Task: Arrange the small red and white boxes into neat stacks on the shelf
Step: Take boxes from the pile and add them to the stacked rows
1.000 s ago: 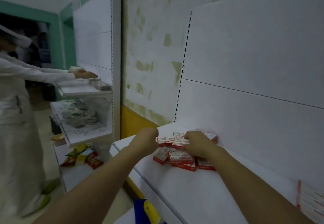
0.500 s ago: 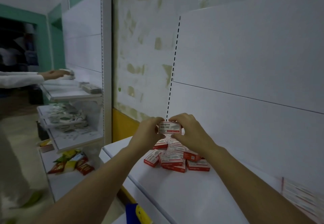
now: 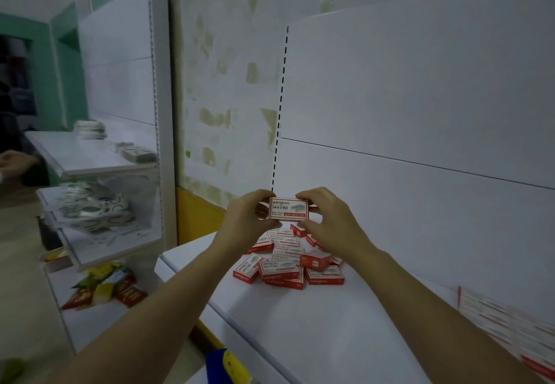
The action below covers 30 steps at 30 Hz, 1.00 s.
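Both hands hold one small red and white box (image 3: 289, 209) up above the shelf, its printed face towards me. My left hand (image 3: 247, 218) pinches its left end and my right hand (image 3: 326, 218) pinches its right end. Below them a loose heap of several like boxes (image 3: 288, 263) lies on the white shelf (image 3: 300, 323), some flat, some tilted on others. The far boxes are partly hidden behind my hands.
A row of red and white boxes (image 3: 510, 332) stands at the shelf's right end. The white back panel (image 3: 420, 113) rises close behind the heap. To the left, another shelving unit (image 3: 99, 167) carries packets, and another person's hand (image 3: 15, 161) shows at the left edge.
Both hands were down on the heap a second ago; they have lifted one box and hold it raised between them. The view has shifted right, and the other person has moved out of frame.
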{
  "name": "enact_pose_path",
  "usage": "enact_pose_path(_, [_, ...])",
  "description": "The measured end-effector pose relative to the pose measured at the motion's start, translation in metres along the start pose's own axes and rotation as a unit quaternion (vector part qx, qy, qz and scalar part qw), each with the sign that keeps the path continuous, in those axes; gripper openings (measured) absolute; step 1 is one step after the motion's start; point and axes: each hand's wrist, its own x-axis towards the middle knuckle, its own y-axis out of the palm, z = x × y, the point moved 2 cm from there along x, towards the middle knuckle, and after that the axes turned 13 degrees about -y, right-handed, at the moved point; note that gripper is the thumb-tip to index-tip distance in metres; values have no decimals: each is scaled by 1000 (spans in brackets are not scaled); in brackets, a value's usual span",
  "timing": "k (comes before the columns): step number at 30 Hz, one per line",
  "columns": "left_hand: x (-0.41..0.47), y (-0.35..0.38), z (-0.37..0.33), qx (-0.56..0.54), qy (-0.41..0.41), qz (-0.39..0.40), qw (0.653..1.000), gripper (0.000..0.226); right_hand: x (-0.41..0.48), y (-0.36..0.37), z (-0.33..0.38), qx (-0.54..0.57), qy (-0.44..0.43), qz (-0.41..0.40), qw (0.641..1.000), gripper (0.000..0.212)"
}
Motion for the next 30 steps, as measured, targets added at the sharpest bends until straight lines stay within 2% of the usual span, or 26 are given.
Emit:
enact_pose_path(5, [3,18,-7,-32,3,34,999,57,-16,-17,-9,14,48,-14,999,44])
enact_pose_path(7, [3,27,-13,-60,-13,64,996,59,-24,-26,-15,55,102,-22,993,48])
enact_pose_path(10, [1,42,-23,-132,-52,129,982,59,-39,-41,-27,161,194,-39,967,50])
enact_pose_path(17, [-4,93,-50,-162,-68,209,962,46,-87,-85,-48,231,289,-95,924,37])
enact_pose_path(20, [-8,121,-63,-207,-104,265,936,42,-112,-105,-54,240,340,-118,902,30])
enact_pose_path(22, [-15,139,-74,-229,-134,300,916,41,-128,-117,-56,245,383,-131,881,33])
enact_pose_path(25, [-28,163,-90,-234,-181,349,889,43,-152,-133,-54,260,450,-154,840,38])
enact_pose_path(30, [-51,193,-111,-216,-223,411,857,38,-186,-158,-46,267,510,-163,802,41])
